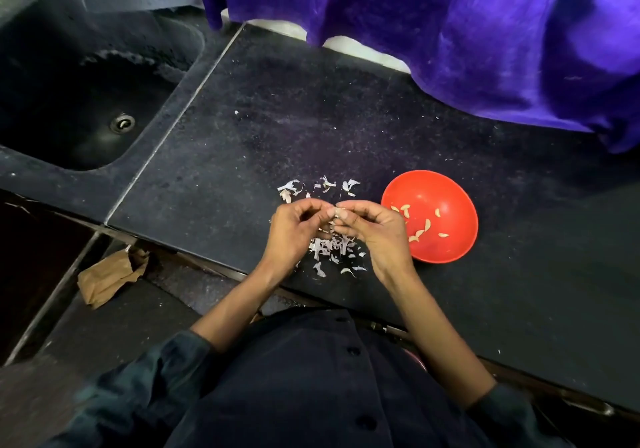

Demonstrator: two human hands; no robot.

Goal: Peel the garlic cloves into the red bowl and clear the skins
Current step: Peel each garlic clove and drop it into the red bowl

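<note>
No words or labels can be read anywhere. Just left of the red bowl (433, 184), the left hand (298, 231) and the right hand (372, 231) meet with curled fingers and pinch one small garlic clove (338, 211) between their tips, though the fingers hide most of it. Peeled cloves (420, 228) lie inside the red bowl, and white skins (332, 248) lie on the dark table (311, 118) left of the bowl, under and behind both hands.

One head-worn wide-angle view looks steeply down from close above the person's chest onto a dark counter (311, 108), sink (86, 94) at far left, purple cloth (450, 32) beyond.
</note>
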